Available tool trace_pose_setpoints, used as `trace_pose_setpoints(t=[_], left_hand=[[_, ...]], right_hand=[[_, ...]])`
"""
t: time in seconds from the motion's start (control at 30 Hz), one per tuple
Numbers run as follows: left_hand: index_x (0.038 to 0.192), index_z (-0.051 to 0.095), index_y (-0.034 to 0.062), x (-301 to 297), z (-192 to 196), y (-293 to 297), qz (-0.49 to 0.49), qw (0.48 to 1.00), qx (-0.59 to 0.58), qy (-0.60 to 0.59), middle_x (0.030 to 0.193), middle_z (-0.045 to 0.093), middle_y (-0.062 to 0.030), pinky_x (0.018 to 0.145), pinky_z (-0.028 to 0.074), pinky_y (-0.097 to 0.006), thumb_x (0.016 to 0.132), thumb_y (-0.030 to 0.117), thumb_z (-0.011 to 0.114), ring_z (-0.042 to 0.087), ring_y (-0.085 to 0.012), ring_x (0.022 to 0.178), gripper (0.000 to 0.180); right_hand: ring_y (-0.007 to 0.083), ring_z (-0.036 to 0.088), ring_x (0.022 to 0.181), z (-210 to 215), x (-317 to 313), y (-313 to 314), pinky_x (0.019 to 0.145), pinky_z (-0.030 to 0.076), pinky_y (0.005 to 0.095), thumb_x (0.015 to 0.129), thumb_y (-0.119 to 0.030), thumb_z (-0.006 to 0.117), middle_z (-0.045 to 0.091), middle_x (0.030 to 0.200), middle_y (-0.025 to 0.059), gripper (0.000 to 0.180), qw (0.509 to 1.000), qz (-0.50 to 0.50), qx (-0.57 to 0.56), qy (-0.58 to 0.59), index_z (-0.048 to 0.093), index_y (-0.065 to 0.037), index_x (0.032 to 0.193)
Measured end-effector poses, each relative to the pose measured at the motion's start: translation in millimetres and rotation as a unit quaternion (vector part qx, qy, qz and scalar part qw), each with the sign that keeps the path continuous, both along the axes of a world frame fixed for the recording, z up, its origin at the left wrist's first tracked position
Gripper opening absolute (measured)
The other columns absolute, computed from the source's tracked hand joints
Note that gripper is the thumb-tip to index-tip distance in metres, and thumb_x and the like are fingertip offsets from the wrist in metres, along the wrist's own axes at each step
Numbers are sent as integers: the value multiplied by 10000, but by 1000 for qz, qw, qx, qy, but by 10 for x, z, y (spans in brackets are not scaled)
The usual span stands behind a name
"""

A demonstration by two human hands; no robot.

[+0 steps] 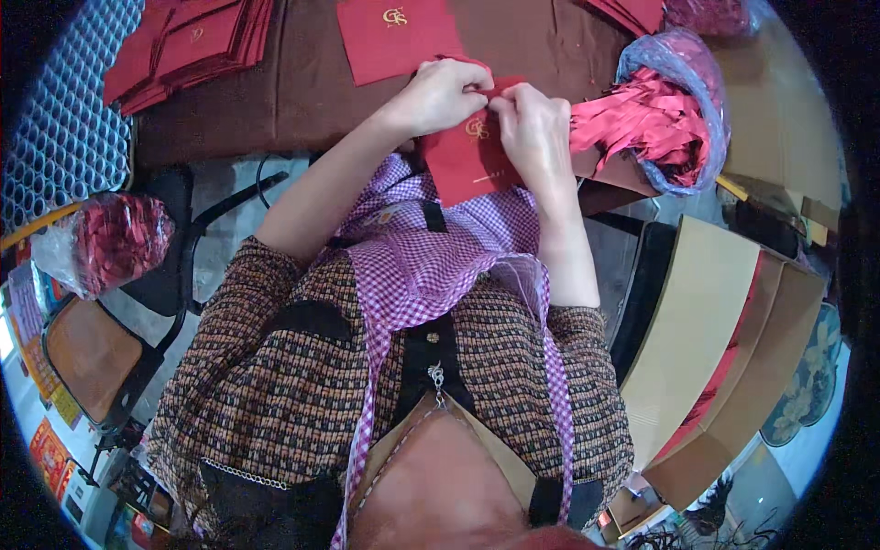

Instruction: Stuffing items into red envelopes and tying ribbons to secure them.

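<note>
A flat red pouch [467,165] with a gold emblem hangs over the near table edge, in front of my checked apron. My left hand [440,96] pinches its upper left edge. At the upper right edge my right hand [536,128] grips it with bent fingers, close to the left fingertips. A bit of red material shows between the two hands; whether it is a ribbon or part of the pouch, I cannot tell. Just beyond my left hand lies another flat red pouch [399,37]. To the right of my right hand, a clear plastic bag [715,119] holds many red ribbons [651,119].
A brown cloth covers the table [302,73]. Stacked red pouches [197,46] lie at the far left, beside a blue-and-white patterned surface [60,101]. A chair [96,357] and a wrapped red bundle [115,243] are at left. An open cardboard box [706,339] stands at right.
</note>
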State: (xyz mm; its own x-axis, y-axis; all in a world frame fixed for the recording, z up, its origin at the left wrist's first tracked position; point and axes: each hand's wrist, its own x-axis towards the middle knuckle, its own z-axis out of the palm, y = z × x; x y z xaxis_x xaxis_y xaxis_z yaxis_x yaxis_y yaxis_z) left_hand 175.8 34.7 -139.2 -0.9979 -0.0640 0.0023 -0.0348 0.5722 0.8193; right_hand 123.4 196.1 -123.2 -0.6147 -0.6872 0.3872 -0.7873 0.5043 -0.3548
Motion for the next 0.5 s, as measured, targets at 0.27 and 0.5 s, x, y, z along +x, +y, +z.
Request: trace_pose_setpoints(t=[0.27,0.5], left_hand=[[1021,649,16,66,70,20,-16,998,-51,31,898,667,-157,783,501,-317,798,137,647,638,-232,835,253],[1025,625,-42,19,-12,-75,-41,977,207,-15,896,661,-63,785,481,-263,875,91,558,598,-117,848,211]], right_hand=[[340,654,733,235,-90,133,667,516,392,767,-38,641,654,797,198,202,995,39,-18,-84,649,-38,968],[326,655,697,300,-95,176,648,515,387,749,-45,655,654,754,170,133,993,67,7,-98,630,-21,877]])
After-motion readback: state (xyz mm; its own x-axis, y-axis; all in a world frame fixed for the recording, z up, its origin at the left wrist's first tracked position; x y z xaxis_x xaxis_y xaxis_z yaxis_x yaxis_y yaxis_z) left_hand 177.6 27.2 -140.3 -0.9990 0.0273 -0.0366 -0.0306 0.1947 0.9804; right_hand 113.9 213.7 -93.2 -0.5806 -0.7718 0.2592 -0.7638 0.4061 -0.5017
